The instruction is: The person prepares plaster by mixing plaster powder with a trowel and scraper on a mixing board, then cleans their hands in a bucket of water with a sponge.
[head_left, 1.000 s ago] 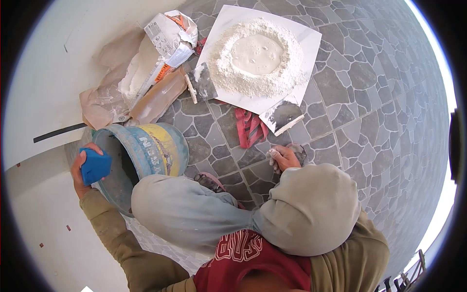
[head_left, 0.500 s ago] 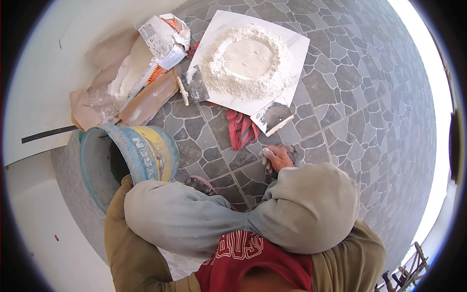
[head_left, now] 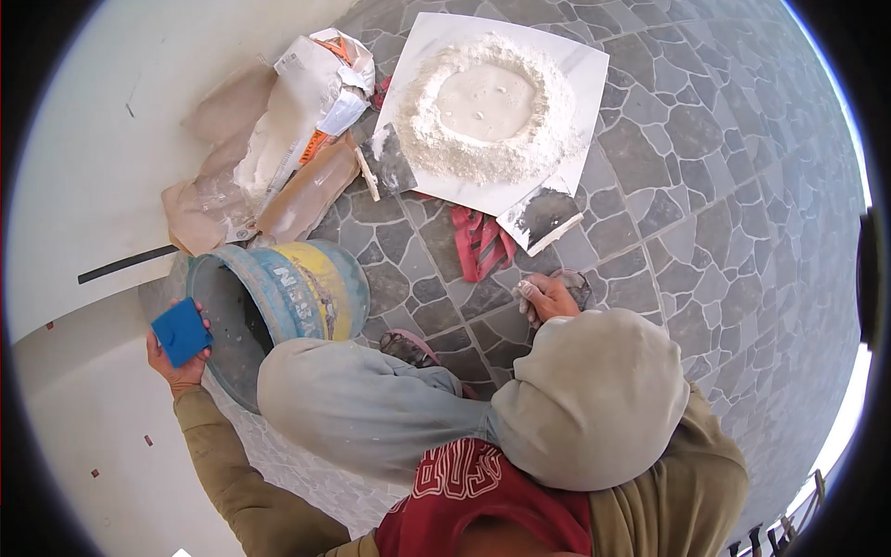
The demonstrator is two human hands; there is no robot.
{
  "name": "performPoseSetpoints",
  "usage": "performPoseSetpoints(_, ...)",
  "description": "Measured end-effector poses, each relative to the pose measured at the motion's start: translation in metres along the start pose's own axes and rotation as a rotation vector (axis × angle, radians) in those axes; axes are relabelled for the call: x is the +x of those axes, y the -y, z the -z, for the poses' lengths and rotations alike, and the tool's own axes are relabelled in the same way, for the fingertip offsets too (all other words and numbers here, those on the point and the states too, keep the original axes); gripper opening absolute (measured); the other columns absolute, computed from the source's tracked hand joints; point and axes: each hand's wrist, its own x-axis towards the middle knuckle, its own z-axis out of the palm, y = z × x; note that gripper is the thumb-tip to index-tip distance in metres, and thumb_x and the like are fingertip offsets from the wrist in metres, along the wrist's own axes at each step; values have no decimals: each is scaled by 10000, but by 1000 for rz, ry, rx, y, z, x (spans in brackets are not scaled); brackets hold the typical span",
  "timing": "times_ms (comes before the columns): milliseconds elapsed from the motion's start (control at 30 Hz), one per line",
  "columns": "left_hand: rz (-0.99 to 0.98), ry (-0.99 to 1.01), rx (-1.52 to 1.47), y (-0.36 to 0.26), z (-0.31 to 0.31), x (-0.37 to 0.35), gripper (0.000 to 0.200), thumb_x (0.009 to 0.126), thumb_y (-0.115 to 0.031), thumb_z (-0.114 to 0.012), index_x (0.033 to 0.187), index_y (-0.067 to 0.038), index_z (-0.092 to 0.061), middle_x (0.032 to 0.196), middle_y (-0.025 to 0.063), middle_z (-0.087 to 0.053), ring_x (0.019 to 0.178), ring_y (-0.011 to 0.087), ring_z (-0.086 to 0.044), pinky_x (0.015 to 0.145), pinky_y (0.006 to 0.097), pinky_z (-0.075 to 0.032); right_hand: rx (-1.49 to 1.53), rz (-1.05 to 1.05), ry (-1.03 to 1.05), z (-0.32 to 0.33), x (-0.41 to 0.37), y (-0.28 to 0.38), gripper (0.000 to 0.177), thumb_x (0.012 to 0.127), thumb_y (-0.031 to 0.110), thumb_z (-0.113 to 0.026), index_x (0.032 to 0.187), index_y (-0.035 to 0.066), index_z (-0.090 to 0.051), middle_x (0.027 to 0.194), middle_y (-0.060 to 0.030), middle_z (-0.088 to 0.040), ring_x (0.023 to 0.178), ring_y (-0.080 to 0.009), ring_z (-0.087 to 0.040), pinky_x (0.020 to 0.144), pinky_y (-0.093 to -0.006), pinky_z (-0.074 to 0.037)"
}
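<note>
My left hand [head_left: 180, 364] is closed on a flat blue square piece [head_left: 182, 332], beside the open rim of a tipped blue and yellow bucket [head_left: 295, 290] at the left. My right hand [head_left: 548, 298] has its fingers curled together in front of my right knee, near my shoe; they are whitened with powder, and whether anything small is between them cannot be made out. Beyond it, a white tile [head_left: 587, 93] bears a ring of white powder [head_left: 566, 130] around a pale wet pool [head_left: 484, 102]. Two dark flat tools [head_left: 386, 163] with wooden edges lie at the tile's near corners.
A torn paper bag of powder [head_left: 278, 148] leans by the white wall at the upper left. Red cloth [head_left: 480, 243] lies on the grey stone-pattern floor [head_left: 687, 241] below the tile. A dark strip [head_left: 127, 265] runs along the wall's base.
My left hand has come out from inside the bucket and now shows at its left with the blue piece. My right hand keeps its curled pose. The whole view has shifted slightly.
</note>
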Motion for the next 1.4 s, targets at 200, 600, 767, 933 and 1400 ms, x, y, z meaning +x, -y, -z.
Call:
performPoseSetpoints(200,-128,395,362,-68,-167,75,688,828,-676,-527,1206,-102,-508,1296,287,-448,1061,351,-591,579,352,-604,-32,16,-7,-2,4,-4,290,976,258,-501,857,30,-634,620,-5,-552,511,-72,-480,469,-244,-369)
performPoseSetpoints(600,250,615,699,112,-363,302,512,806,-339,-732,1219,-76,-584,1127,105,-605,910,191,-632,693,303,-562,13,71,-25,0,-9,6,279,975,257,-486,829,42,-589,663,1,-538,575,-80,-493,527,-247,-391)
performPoseSetpoints(767,306,599,733,165,-369,335,408,854,-230,-691,1211,-67,-584,1086,93,-605,880,183,-621,693,303,-558,20,40,-11,1,-7,6,276,978,253,-488,828,42,-585,672,0,-537,586,-80,-494,534,-247,-391)
performPoseSetpoints(933,190,544,878,189,-361,354,277,926,-130,-569,1187,-39,-589,1023,85,-615,819,160,-607,663,295,-531,57,2,2,1,-7,10,272,980,250,-490,830,43,-584,676,-3,-538,586,-82,-491,537,-249,-391)
performPoseSetpoints(1400,118,531,882,183,-357,344,226,970,-135,-495,1157,-48,-588,981,53,-608,818,129,-594,691,278,-517,-53,10,-28,-3,-3,10,295,1002,279,-462,913,36,-604,670,-7,-554,524,-73,-517,444,-221,-418)
